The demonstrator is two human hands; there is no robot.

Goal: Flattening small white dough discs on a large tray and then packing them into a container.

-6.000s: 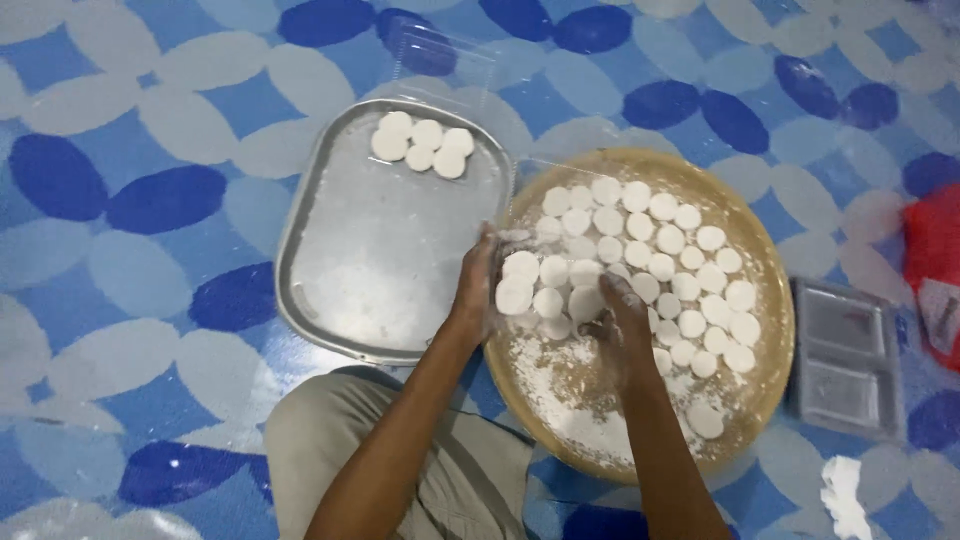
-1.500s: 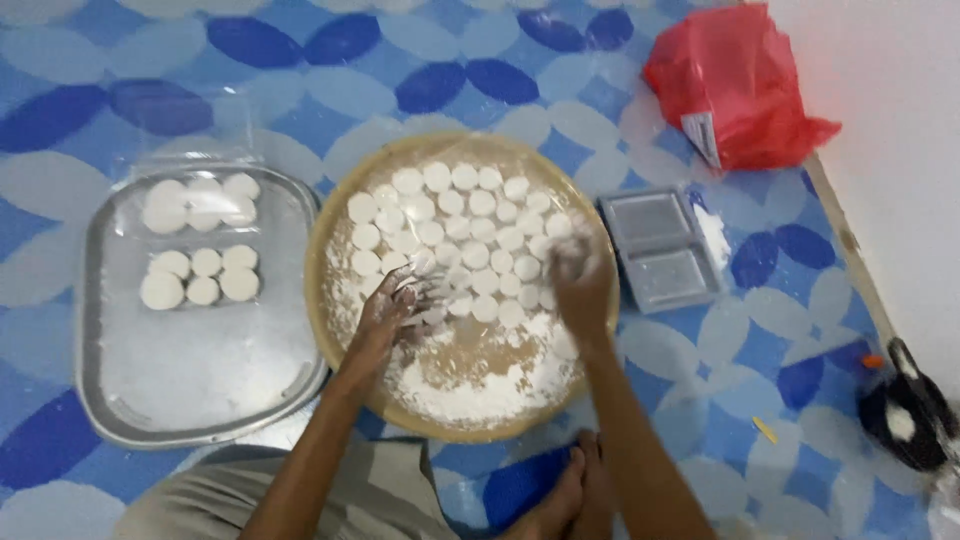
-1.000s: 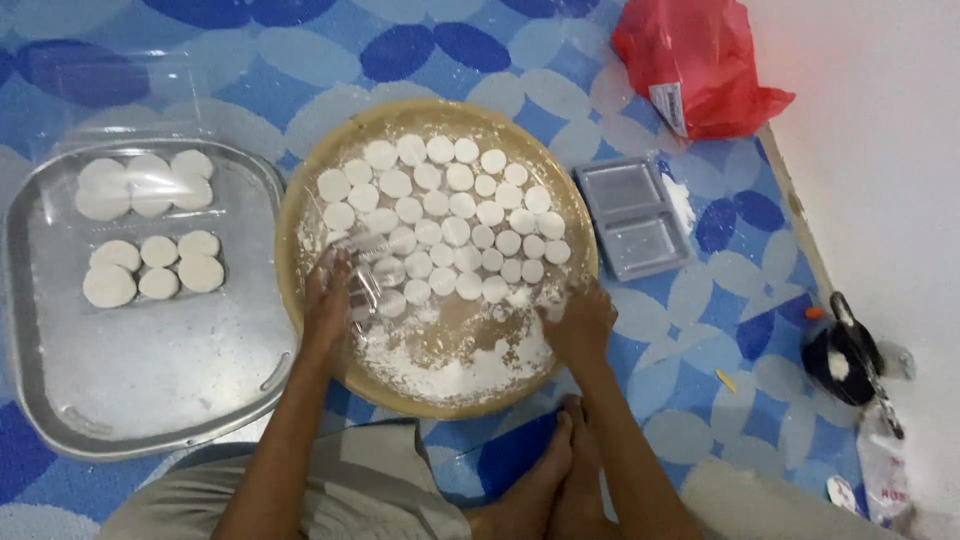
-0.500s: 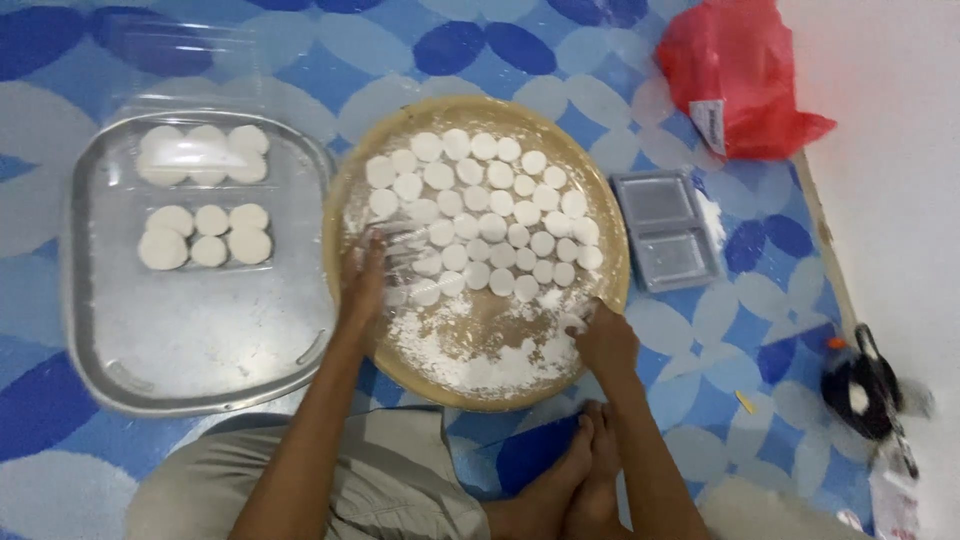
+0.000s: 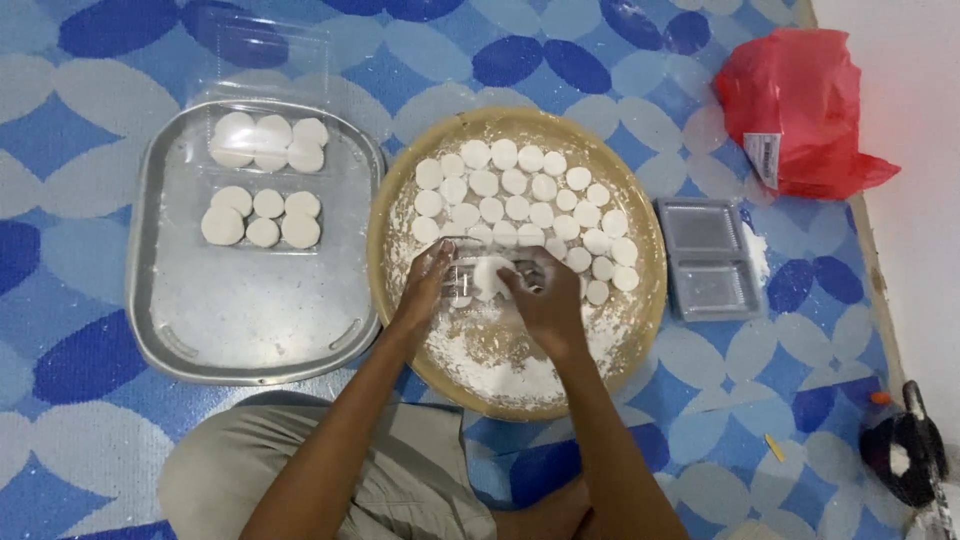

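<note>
A round woven tray [image 5: 640, 310], dusted with flour, holds several white round cakes [image 5: 520, 195] in rows on its far half. Over the tray's middle, my left hand [image 5: 425, 285] grips the left end of a small clear plastic container [image 5: 485, 272] that has white rounds inside. My right hand [image 5: 548, 300] has its fingers on the container's right end. Left of the woven tray is a metal tray [image 5: 250, 330] carrying two clear containers filled with white rounds [image 5: 262, 215].
A stack of empty clear containers [image 5: 705, 258] lies right of the woven tray. A red plastic bag [image 5: 800, 110] sits at the far right by a white wall, and a black object [image 5: 905, 460] lies at the lower right. Blue patterned floor mat [image 5: 80, 300] underneath; my knees are at the bottom.
My right hand has left the woven tray's near-right rim and come to the clear container held by my left hand. Over the earlier frames a second filled container appeared on the metal tray.
</note>
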